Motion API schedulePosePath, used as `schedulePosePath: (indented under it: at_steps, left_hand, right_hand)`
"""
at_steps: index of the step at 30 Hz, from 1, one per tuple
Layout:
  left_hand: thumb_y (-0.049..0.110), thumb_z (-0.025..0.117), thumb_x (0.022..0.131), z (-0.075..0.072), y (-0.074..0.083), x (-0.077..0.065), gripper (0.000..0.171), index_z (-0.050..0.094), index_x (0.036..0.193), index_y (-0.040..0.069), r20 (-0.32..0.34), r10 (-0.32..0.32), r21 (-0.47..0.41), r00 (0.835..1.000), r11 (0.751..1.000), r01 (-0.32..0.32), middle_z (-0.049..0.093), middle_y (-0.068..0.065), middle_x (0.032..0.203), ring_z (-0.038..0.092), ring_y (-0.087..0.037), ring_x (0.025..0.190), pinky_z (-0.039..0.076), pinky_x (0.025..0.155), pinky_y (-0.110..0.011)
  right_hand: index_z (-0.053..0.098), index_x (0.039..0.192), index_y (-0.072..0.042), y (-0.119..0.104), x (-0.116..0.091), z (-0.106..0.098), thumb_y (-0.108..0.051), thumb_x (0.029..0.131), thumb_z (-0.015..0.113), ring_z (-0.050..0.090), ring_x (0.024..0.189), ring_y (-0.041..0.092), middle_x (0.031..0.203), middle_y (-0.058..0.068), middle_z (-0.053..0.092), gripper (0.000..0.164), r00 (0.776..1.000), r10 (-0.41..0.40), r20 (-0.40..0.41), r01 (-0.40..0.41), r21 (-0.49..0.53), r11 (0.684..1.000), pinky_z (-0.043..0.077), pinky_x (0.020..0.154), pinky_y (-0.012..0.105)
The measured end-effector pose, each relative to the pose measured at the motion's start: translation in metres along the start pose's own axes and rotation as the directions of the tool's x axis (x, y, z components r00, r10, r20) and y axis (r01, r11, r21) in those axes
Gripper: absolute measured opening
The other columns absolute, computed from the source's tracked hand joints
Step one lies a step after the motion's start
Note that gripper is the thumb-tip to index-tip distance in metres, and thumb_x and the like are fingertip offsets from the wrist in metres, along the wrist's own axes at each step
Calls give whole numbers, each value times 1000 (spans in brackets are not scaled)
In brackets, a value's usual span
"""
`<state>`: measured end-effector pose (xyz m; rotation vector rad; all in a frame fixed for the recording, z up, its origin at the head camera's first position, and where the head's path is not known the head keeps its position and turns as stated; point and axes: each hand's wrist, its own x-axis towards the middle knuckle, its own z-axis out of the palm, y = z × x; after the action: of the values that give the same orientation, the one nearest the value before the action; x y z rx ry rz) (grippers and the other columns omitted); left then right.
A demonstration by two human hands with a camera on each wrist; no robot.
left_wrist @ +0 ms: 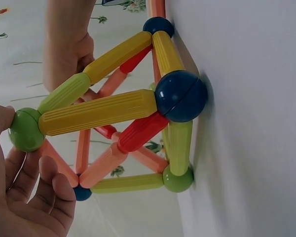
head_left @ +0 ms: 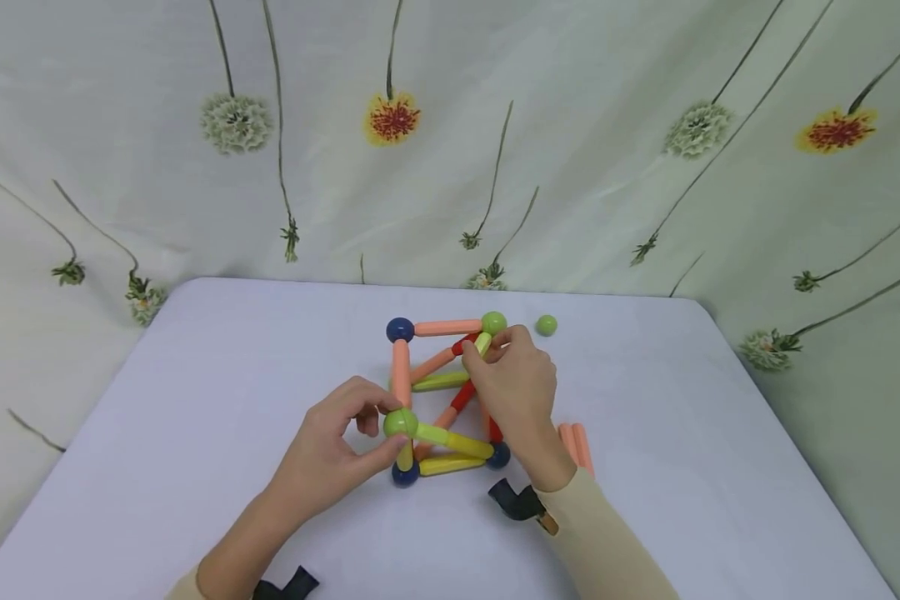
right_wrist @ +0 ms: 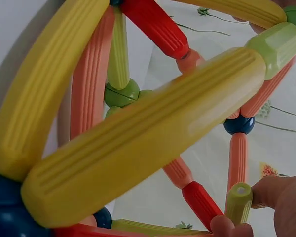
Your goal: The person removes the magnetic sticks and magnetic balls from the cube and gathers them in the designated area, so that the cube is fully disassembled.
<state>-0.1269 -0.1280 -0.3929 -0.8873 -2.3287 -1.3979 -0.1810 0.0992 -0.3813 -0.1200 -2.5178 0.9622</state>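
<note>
A frame of colored rods and balls stands on the table. At its near upper corner my left hand pinches a green ball between thumb and fingers. From that ball one rod runs down to a dark blue ball, and a green-and-yellow rod pair slants to another blue ball. My right hand is at the far right corner, pinching a short yellow-green rod whose one end shows bare. Close to it sit a green ball and a red-and-pink rod pair.
One loose green ball lies behind the right hand. Loose pink rods lie right of the right wrist, partly hidden by it. Black straps show at the wrists. A flowered cloth hangs behind the white table.
</note>
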Motion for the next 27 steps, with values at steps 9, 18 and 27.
schedulePosePath:
  at_steps: [9,18,27]
  left_hand:
    - [17,83,78,1,2,1,35,63,108,21,-4,4,18,1000,1000,-3,59,10,96,52,-8,76,48,66,-22]
    - [15,81,80,4,3,2,33,64,107,22,-7,1,28,1000,1000,-1,59,12,96,52,-8,76,47,64,-22]
    - [8,82,76,5,0,2,37,65,106,21,-55,-4,81,998,997,9,57,11,94,51,-7,75,45,64,-20]
  right_hand:
    - [61,98,-9,0,-1,-13,-24,81,63,54,50,14,66,-2,59,23,993,34,111,-48,124,991,44,43,30]
    - [63,105,-16,26,-9,-41,-28,85,68,54,57,20,74,-1,62,23,981,65,181,-100,190,977,44,47,32]
    - [68,97,-9,92,-5,-75,-31,88,69,57,67,21,82,5,66,23,971,170,165,-179,44,983,46,54,32]
